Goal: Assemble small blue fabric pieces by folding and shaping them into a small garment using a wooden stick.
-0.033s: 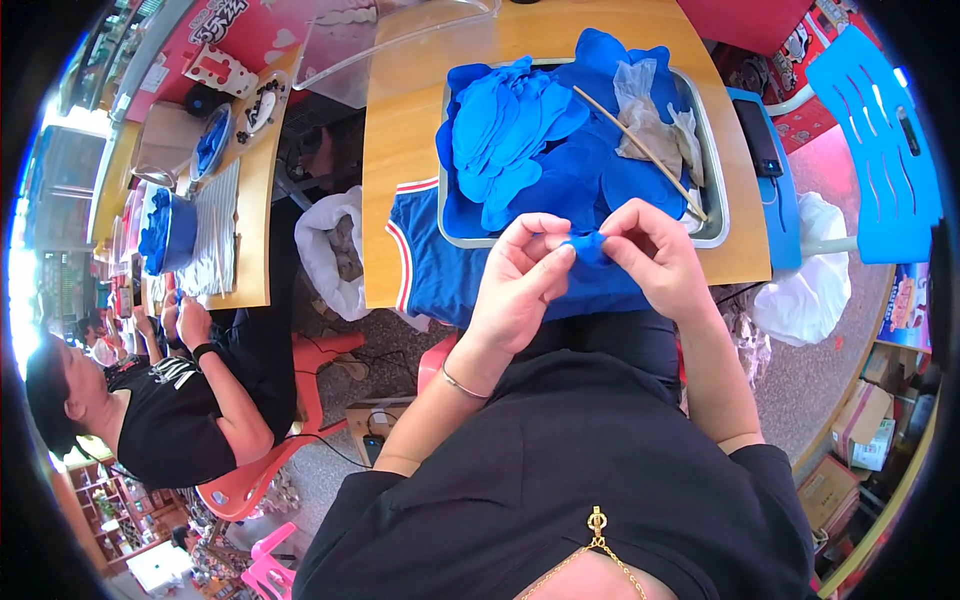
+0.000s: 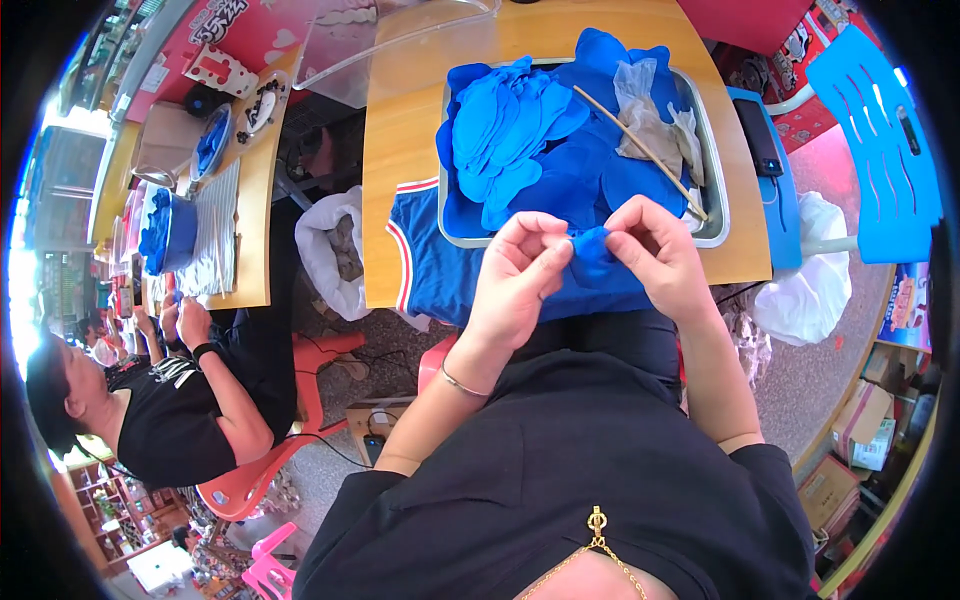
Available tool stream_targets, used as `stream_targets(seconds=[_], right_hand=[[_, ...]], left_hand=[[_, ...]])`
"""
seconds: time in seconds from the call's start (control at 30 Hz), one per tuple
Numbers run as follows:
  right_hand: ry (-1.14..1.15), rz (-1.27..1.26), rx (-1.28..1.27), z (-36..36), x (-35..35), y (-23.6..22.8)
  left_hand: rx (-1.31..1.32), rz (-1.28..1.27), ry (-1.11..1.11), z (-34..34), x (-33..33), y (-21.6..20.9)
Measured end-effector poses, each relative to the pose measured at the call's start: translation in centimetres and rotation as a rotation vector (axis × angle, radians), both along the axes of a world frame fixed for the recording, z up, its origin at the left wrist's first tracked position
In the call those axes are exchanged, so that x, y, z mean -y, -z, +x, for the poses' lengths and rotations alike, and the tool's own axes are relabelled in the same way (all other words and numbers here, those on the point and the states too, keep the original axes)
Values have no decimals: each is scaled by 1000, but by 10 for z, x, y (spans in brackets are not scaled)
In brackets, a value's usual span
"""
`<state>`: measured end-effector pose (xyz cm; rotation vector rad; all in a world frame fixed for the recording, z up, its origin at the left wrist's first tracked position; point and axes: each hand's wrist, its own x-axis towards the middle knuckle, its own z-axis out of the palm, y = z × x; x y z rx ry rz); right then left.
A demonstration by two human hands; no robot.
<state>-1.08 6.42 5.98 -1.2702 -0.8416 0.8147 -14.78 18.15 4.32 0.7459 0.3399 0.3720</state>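
Note:
Between my hands is a small blue fabric piece (image 2: 592, 246), held just in front of the metal tray's near rim. My left hand (image 2: 522, 275) is closed, its thumb and fingertips pinched at the piece's left edge. My right hand (image 2: 655, 258) pinches the right edge between thumb and fingers. The metal tray (image 2: 716, 222) holds a stack of bright blue petal-shaped fabric pieces (image 2: 505, 125), darker blue pieces (image 2: 575, 180), a thin wooden stick (image 2: 640, 150) and a clear plastic bag (image 2: 645, 125). Beneath my hands a blue garment (image 2: 435, 255) with red-and-white trim lies along the table edge.
The wooden table (image 2: 400, 130) carries a clear plastic bin (image 2: 395, 45) at its far left. To the right are a phone (image 2: 760, 140) and a blue plastic chair (image 2: 880, 140). White sacks (image 2: 330, 235) stand on the floor. A person (image 2: 190, 400) works at another table on the left.
The blue fabric piece has turned slightly between my fingertips and more of its face shows. My hands have hardly moved.

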Motion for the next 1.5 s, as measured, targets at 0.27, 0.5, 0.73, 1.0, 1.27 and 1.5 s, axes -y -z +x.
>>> stream_targets(seconds=[0.27,0.5,0.73,1.0,1.27,1.5], right_hand=[[110,-44,41,-7,-3,0],[29,-36,-50,-9,-5,3],[-6,8,-276,-6,-2,8],[-40,4,-476,-7,-3,15],[74,-18,-167,-11,-3,13],[182,0,138,-16,-3,15]], left_hand=[[-78,1114,-423,1,10,-5],[-129,1142,-408,8,14,-7],[-150,1177,-301,10,9,-12],[-177,881,-222,11,8,-1],[-153,1439,-451,9,6,-8],[-170,1604,-564,11,6,-8]])
